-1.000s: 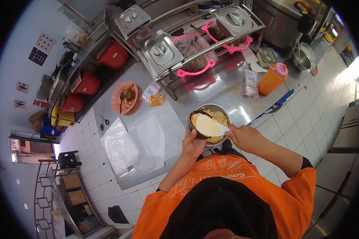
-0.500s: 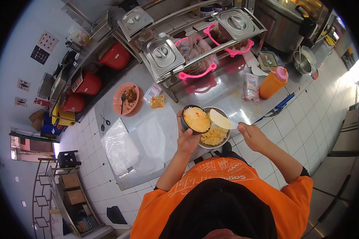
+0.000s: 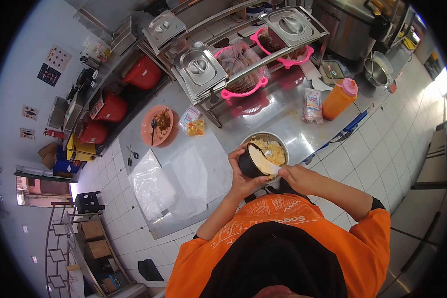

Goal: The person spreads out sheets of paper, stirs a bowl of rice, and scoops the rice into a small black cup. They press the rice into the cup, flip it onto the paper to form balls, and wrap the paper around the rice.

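My left hand (image 3: 242, 180) is wrapped round a small black bowl (image 3: 249, 165), tilted with its mouth toward the right. In my right hand (image 3: 299, 180) is the handle of a white rice paddle (image 3: 263, 159), whose flat blade lies across the bowl's mouth and hides most of its contents. Directly below both is a round metal bowl (image 3: 285, 143) containing yellowish rice (image 3: 275, 153). Left of my hands, white wrapping sheets (image 3: 193, 174) and clear plastic (image 3: 151, 186) lie on the steel table (image 3: 223, 134).
A pink plate (image 3: 147, 130) of food with a spoon and a pair of scissors (image 3: 130, 156) are at left. An orange squeeze bottle (image 3: 337, 102) stands at right beside a plastic packet (image 3: 313, 107). Lidded steel pans (image 3: 198, 69) and pink baskets (image 3: 243, 92) occupy the rack behind.
The black bowl has tipped to the right and moved slightly down over the metal bowl. The rice paddle has moved left and down, from above the metal bowl onto the black bowl's mouth.
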A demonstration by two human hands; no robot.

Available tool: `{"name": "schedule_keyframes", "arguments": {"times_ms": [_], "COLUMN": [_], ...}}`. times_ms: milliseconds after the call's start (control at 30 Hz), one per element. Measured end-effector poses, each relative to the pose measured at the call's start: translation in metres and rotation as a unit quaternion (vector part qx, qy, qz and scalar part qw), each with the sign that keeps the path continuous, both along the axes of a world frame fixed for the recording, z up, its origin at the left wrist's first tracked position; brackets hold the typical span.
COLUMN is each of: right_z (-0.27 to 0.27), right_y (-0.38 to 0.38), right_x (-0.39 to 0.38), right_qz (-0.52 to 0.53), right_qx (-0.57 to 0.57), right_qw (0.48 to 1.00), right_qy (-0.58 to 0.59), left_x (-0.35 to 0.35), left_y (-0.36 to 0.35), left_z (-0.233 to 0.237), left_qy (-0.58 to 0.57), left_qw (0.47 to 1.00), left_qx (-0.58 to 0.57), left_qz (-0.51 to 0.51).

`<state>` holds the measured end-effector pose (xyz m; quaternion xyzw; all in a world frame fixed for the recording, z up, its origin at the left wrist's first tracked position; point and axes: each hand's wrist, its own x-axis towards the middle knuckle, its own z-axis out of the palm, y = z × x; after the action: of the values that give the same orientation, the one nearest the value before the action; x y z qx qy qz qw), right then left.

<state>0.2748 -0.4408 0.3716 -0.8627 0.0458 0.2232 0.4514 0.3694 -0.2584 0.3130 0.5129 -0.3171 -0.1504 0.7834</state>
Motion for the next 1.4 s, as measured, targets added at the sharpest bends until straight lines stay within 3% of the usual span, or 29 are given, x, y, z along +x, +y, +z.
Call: {"name": "schedule_keyframes", "arguments": {"times_ms": [67, 133, 200, 400, 633, 733, 800, 1067, 1400], "right_z": [0.008, 0.007, -0.001, -0.009, -0.034, -0.031, -0.022, 0.001, 0.006], "right_y": [0.000, -0.002, -0.008, -0.026, -0.042, -0.027, -0.012, 0.007, -0.001], "right_x": [0.004, 0.005, 0.006, -0.004, -0.020, -0.013, -0.005, -0.006, -0.012], "right_qz": [-0.004, -0.010, -0.001, -0.013, -0.080, -0.130, -0.116, -0.021, 0.004], "right_qx": [-0.035, -0.066, -0.116, -0.174, -0.173, -0.091, -0.045, -0.114, -0.176], "right_qw": [0.999, 0.998, 0.992, 0.982, 0.978, 0.981, 0.989, 0.992, 0.984], "right_qy": [-0.008, -0.014, -0.042, -0.075, -0.081, -0.109, -0.081, -0.050, -0.015], "left_x": [0.003, 0.002, 0.001, -0.002, 0.011, 0.008, 0.001, 0.006, 0.007], "left_y": [0.000, -0.002, -0.003, -0.006, 0.001, -0.002, -0.005, 0.010, -0.001], "left_z": [0.002, 0.008, 0.014, -0.007, -0.018, -0.025, -0.022, -0.006, -0.016], "left_qy": [0.152, 0.199, 0.317, 0.399, 0.359, 0.411, 0.382, 0.312, 0.329], "left_qw": [0.987, 0.974, 0.937, 0.900, 0.914, 0.888, 0.909, 0.934, 0.932], "left_qx": [-0.045, -0.101, -0.146, -0.175, -0.184, -0.198, -0.148, -0.082, -0.120], "left_qz": [-0.003, -0.024, -0.012, -0.026, -0.034, -0.053, -0.075, -0.151, -0.094]}}
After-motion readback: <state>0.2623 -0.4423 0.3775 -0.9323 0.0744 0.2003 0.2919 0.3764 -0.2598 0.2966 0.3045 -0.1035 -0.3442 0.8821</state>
